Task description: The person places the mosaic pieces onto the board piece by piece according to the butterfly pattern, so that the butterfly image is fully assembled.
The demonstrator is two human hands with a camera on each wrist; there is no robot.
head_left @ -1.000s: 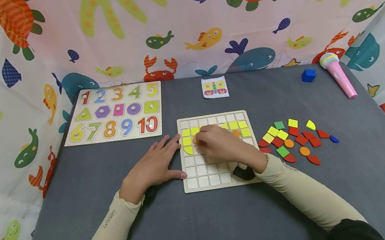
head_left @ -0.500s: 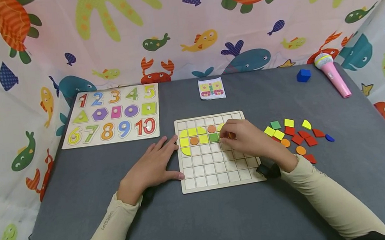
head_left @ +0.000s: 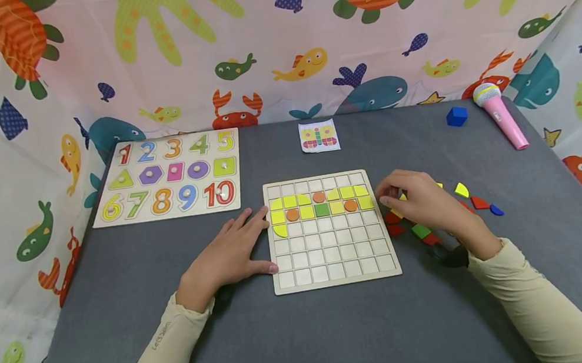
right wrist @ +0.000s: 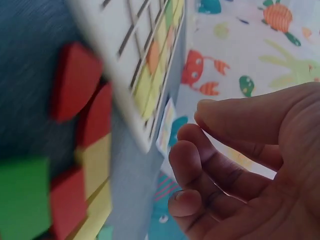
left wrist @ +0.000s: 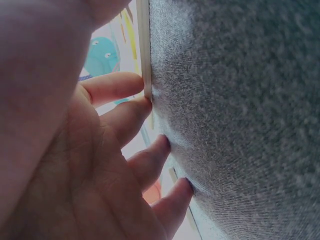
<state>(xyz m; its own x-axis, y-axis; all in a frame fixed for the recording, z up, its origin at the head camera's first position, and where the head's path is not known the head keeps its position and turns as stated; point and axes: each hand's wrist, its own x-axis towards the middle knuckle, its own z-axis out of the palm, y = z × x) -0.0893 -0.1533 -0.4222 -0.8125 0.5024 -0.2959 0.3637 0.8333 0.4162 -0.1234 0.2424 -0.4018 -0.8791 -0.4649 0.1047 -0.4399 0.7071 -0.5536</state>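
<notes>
My left hand lies flat by the left edge of the wooden grid board, its fingers spread and its thumb touching the edge; in the left wrist view, fingertips meet the board's side. Several yellow tiles, orange discs and a green square sit in the board's upper rows. Just right of the board, my right hand hovers over loose tiles, fingers loosely bent; nothing shows between them in the right wrist view. It partly hides the pile, where red and green tiles show.
Behind the board lies a small butterfly picture card. A number and shape puzzle board is at the back left. A blue cube and a pink toy microphone lie at the back right. A printed cloth hangs behind the table.
My right hand has moved right, from the board's upper rows to the loose tiles, uncovering the orange disc at the right of the pattern. My left hand has stayed put.
</notes>
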